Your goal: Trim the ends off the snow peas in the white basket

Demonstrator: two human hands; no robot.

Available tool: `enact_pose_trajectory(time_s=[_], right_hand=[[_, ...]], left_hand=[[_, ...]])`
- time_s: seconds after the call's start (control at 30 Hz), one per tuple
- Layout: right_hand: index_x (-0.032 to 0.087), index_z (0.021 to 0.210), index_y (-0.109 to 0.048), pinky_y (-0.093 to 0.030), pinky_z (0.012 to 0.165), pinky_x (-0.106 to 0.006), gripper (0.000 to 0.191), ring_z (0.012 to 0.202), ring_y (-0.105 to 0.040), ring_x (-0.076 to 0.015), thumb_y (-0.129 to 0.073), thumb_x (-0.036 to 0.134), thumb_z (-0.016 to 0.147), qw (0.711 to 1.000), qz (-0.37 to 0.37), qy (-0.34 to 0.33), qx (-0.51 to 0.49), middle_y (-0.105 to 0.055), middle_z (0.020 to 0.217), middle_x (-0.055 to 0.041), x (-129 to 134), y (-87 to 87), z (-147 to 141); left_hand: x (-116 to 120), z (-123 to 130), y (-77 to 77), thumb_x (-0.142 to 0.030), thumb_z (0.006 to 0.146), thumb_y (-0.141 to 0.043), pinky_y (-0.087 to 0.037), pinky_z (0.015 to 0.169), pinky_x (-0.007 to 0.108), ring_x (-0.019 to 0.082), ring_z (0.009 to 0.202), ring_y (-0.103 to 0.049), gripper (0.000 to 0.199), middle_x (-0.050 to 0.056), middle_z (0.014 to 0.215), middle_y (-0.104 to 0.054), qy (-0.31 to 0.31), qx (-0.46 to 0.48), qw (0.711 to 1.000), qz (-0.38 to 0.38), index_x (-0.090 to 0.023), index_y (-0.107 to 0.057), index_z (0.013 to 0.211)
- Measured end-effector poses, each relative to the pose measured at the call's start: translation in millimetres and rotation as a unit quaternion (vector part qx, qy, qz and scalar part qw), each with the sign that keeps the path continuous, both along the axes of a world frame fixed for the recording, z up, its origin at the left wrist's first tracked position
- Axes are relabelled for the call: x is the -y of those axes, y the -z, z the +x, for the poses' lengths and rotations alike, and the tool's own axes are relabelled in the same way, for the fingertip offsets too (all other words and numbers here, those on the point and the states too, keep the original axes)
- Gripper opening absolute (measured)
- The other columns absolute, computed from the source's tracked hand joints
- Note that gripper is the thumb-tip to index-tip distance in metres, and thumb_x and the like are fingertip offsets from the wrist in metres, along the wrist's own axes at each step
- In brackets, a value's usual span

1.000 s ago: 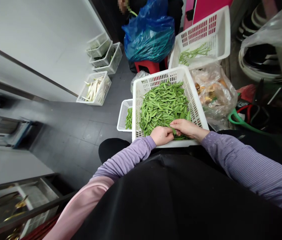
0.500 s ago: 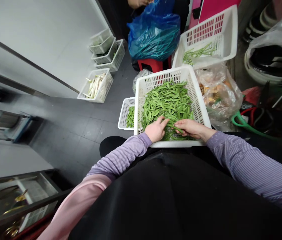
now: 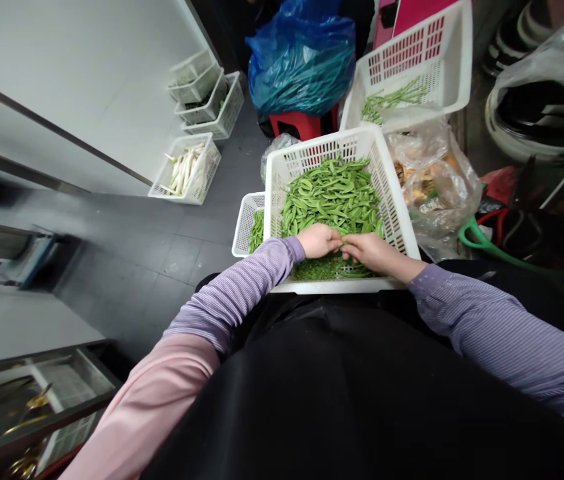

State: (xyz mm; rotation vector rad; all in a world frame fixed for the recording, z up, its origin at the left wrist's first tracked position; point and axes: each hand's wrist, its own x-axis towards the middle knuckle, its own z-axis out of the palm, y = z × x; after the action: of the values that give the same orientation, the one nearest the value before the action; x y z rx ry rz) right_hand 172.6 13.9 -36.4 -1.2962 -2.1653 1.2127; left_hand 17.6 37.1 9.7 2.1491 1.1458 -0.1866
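Since the earlier frame, the left hand (image 3: 318,240) has come off the green pods (image 3: 335,197) and swung over to meet the right hand (image 3: 371,252), its spread fingers now drawn together. From my end of the head camera, I see both hands closed in a pinch, fingertips touching or nearly so, around a small green piece (image 3: 341,242); it is too small and too covered for me to tell its shape. I have them above the near part of the large white basket (image 3: 332,287), which sits in front of the black apron (image 3: 332,380). The pods are heaped inside it, mostly beyond the hands, and finer green bits (image 3: 318,269) lie on its near floor, below the left hand. Just beside it on the left, I make out a small white basket (image 3: 241,227) with more green pods in it. Beyond, I see a blue plastic bag (image 3: 302,63) on a red stool (image 3: 298,125), and to its right a tilted white basket (image 3: 458,67) holding thin green stems (image 3: 396,99). Close on the right of the large basket lies a clear plastic bag (image 3: 437,180) with brownish and orange contents, near a green handle (image 3: 473,235).
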Motion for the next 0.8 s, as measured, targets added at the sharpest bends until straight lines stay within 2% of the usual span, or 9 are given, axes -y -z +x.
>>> enact_pose_trajectory(time_s=[0.1,0.17,0.27,0.37,0.47,0.53,0.63,0.73,0.8], right_hand=[[0.019,0.07,-0.057,-0.039,0.056,-0.023,0.021,0.05,-0.053,-0.0116,-0.042,0.024,0.083,0.997,0.005,0.056,-0.048,-0.059,0.053,0.0018,4,-9.5,1],[0.019,0.069,-0.056,-0.041,0.06,-0.024,0.02,0.055,-0.056,-0.0131,-0.043,0.026,0.083,0.994,0.011,0.08,-0.073,-0.06,0.055,0.0005,6,-12.9,1],[0.019,0.079,-0.055,-0.044,0.069,-0.028,0.017,0.068,-0.06,-0.0139,-0.042,0.029,0.085,0.961,0.048,0.208,-0.178,-0.065,0.075,-0.0033,0,-11.7,7],[0.019,0.083,-0.053,-0.047,0.068,-0.028,0.022,0.071,-0.059,-0.0116,-0.038,0.035,0.087,0.873,0.076,0.367,-0.311,-0.062,0.088,-0.0046,-18,-5.3,23],[0.019,0.078,-0.055,-0.044,0.053,-0.023,0.02,0.058,-0.053,-0.0092,-0.045,0.036,0.083,0.835,0.059,0.432,-0.335,-0.057,0.075,-0.0014,-37,0.5,40],[0.019,0.075,-0.058,-0.038,0.045,-0.021,0.015,0.05,-0.046,-0.0084,-0.052,0.033,0.078,0.855,0.023,0.418,-0.306,-0.054,0.067,0.0001,-41,1.1,44],[0.018,0.08,-0.063,-0.035,0.044,-0.022,0.014,0.046,-0.041,-0.0083,-0.057,0.028,0.071,0.908,0.0,0.358,-0.219,-0.054,0.064,0.0007,-35,-1.9,37],[0.019,0.085,-0.067,-0.038,0.052,-0.025,0.02,0.052,-0.044,-0.0106,-0.058,0.025,0.068,0.954,0.047,0.284,-0.086,-0.057,0.066,0.0,-28,-2.1,32],[0.02,0.081,-0.069,-0.04,0.059,-0.026,0.017,0.059,-0.049,-0.0133,-0.058,0.023,0.068,0.974,0.086,0.209,0.004,-0.059,0.069,-0.0013,-27,1.6,31]], left_hand=[[1,-3,11.6,-0.029,0.087,-0.032,-0.036,0.047,0.019,0.005,0.041,-0.039,0.033,-0.001,0.056,-0.051,-0.135,0.176,0.972,-0.08,-0.01,-0.058,0.078],[3,-8,21.5,-0.032,0.088,-0.029,-0.035,0.045,0.018,0.004,0.041,-0.038,0.036,-0.001,0.056,-0.049,-0.15,0.211,0.959,-0.115,-0.009,-0.056,0.082],[7,-23,35.3,-0.028,0.084,-0.038,-0.042,0.055,0.02,0.008,0.053,-0.048,0.029,0.001,0.06,-0.053,-0.073,0.067,0.991,-0.094,-0.011,-0.06,0.078],[14,-38,45.7,-0.019,0.071,-0.053,-0.044,0.071,0.027,0.018,0.082,-0.055,0.017,0.009,0.085,-0.059,0.018,-0.153,0.987,0.041,-0.013,-0.066,0.08],[22,-34,57.5,-0.016,0.068,-0.055,-0.043,0.081,0.031,0.024,0.103,-0.049,0.036,0.011,0.111,-0.053,0.096,-0.162,0.973,0.135,-0.019,-0.062,0.103],[25,-17,69.8,-0.02,0.074,-0.05,-0.043,0.081,0.031,0.022,0.101,-0.051,0.037,0.01,0.11,-0.055,0.135,-0.124,0.975,0.122,-0.022,-0.059,0.109],[23,15,92.3,-0.022,0.075,-0.052,-0.045,0.076,0.031,0.022,0.089,-0.058,0.026,0.013,0.096,-0.062,0.162,-0.17,0.971,0.034,-0.016,-0.064,0.097],[17,31,105.8,-0.014,0.073,-0.053,-0.045,0.077,0.031,0.022,0.086,-0.06,0.02,0.016,0.091,-0.064,0.146,-0.202,0.968,0.013,-0.012,-0.066,0.088],[12,28,103.7,-0.013,0.073,-0.053,-0.045,0.075,0.03,0.02,0.085,-0.06,0.019,0.014,0.092,-0.065,0.127,-0.184,0.975,0.015,-0.013,-0.066,0.086]])
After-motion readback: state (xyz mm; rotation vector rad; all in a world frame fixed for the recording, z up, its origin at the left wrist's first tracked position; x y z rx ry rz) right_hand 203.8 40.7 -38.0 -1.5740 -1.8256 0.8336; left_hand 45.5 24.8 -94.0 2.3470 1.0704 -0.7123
